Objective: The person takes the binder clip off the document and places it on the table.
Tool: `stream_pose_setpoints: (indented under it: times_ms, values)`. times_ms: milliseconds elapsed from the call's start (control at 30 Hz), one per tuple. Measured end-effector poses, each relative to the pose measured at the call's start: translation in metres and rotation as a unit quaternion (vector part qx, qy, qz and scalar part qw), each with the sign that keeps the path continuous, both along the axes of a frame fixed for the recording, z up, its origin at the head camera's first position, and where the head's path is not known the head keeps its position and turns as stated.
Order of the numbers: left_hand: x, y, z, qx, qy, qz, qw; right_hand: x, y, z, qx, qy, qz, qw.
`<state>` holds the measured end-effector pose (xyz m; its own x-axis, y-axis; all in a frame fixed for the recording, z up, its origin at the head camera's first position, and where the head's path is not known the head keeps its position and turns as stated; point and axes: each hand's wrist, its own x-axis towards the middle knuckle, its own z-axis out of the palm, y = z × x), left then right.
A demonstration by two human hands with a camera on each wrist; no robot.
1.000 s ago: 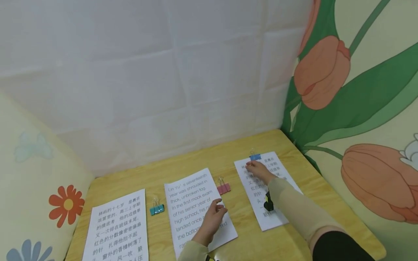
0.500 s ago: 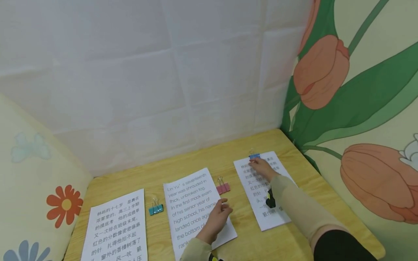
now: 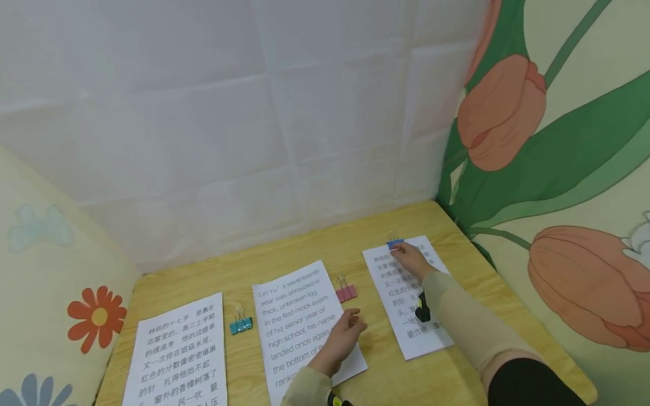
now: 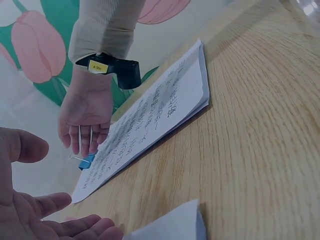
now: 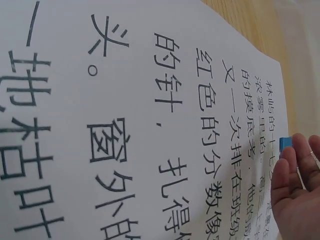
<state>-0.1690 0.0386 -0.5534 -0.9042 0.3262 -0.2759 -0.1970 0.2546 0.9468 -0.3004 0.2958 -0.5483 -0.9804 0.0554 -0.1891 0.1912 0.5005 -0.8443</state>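
Two hands, one clip at the far edge

Three stacks of printed sheets lie on the wooden table (image 3: 457, 349), long axes running away from the person. On the right stack (image 3: 408, 304), the right hand (image 3: 410, 260) reaches to the far short edge, fingertips (image 4: 82, 145) pressing down the wire handle of the blue binder clip (image 3: 395, 243) clamped there. The left hand (image 3: 345, 337) rests relaxed and empty on the middle stack (image 3: 294, 316), near the loose pink clip (image 3: 346, 292), well apart from the blue one.
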Motion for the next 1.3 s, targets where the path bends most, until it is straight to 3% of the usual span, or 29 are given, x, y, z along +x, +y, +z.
stream_pose_setpoints:
  times_ms: [367,567,700,933,1300]
  values:
    - [-0.002,0.006,-0.002,0.029,-0.028,0.01,0.9991,-0.007,0.0,-0.001,0.005,0.025,-0.005,1.0]
    - [-0.003,0.011,-0.005,0.041,-0.03,0.013,0.9986,-0.01,0.0,-0.003,0.024,0.016,-0.007,1.0]
    - [-0.003,0.015,-0.006,0.046,-0.04,0.012,0.9981,-0.011,0.003,-0.007,0.06,0.043,-0.006,0.997]
    - [-0.003,0.023,-0.006,0.052,-0.045,0.009,0.9976,-0.016,0.012,-0.016,0.148,0.109,0.012,0.983]
    - [-0.005,0.034,-0.006,0.058,-0.048,-0.001,0.9972,-0.019,0.01,-0.019,0.166,0.076,0.016,0.983]
